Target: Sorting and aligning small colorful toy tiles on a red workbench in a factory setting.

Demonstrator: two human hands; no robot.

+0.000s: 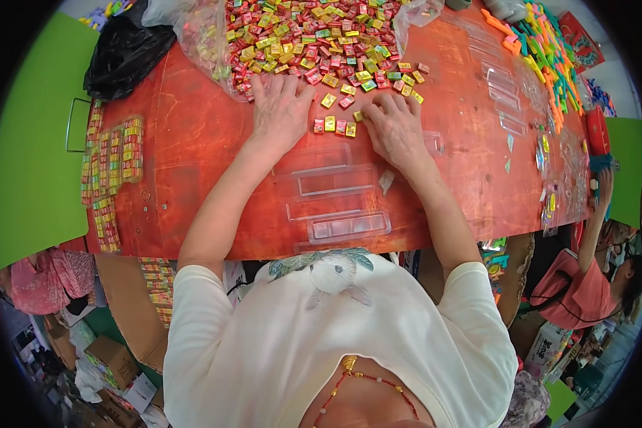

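Note:
A large heap of small red, yellow and green box-shaped pieces (314,43) covers the far middle of the table. My left hand (282,110) lies at its near edge, fingers stretched forward and apart against the pieces. My right hand (394,130) is bent over the table with fingers curled, its thumb side pinching a small yellow box (359,116). Between my hands several small boxes (335,127) stand in a short row, red and yellow by turns. Nearer to me, clear plastic trays (349,227) lie in a column.
Filled packs of small boxes (114,160) lie at the table's left. A black plastic bag (130,53) sits at the far left. Colourful plastic pieces (549,57) are heaped at the far right. Another person (585,282) reaches in at the right edge. An open cardboard box (128,299) stands below.

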